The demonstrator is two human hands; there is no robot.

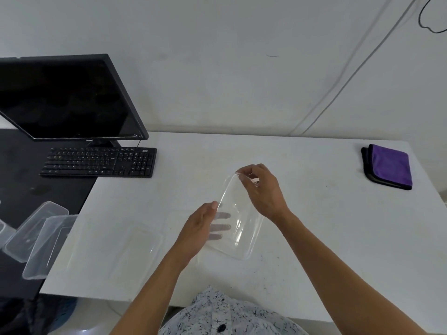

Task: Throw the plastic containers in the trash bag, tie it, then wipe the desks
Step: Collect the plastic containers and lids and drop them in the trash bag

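Observation:
A clear plastic container (244,228) is held tilted just above the white desk (314,238). My left hand (198,228) grips its near left edge, thumb on top and fingers showing through the plastic underneath. My right hand (261,189) pinches its far rim from above. Another clear container (116,250) lies flat on the desk to the left. Two more clear containers (36,235) lean over the gap between the white desk and the black desk (21,184). No trash bag is in view.
A folded purple and black cloth (388,166) lies at the desk's far right. A black monitor (70,97) and keyboard (99,162) stand on the black desk at left. The white wall runs close behind both desks.

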